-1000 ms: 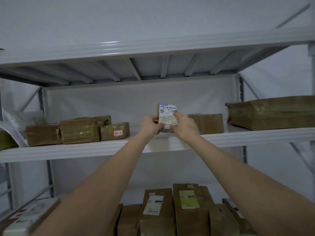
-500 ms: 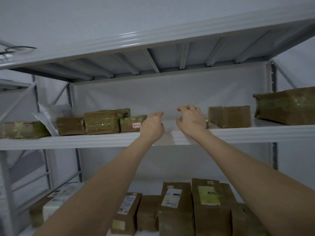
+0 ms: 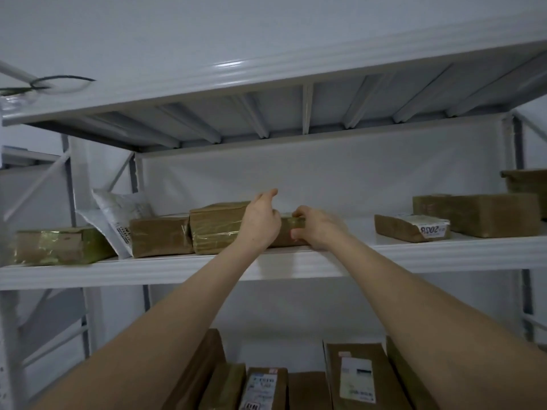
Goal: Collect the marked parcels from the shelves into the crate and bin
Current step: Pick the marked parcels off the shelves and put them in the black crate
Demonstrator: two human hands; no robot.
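On the middle shelf a small taped brown parcel lies just right of a bigger taped brown parcel. My left hand lies over the small parcel's left end, its knuckles curled on top and one finger raised. At the right end, my right hand grips the parcel with fingers above and thumb on the front. Both hands hide most of the small parcel, including any label on its face. No crate or bin is in view.
Left along the shelf are a brown parcel, a white mailer bag and a green-taped parcel. To the right lie a flat labelled parcel and a brown box. Several upright parcels fill the shelf below.
A second ago both hands held a labelled parcel upright; they let it go on the shelf. The view swung left, and both hands now close on the small parcel beside the large one.
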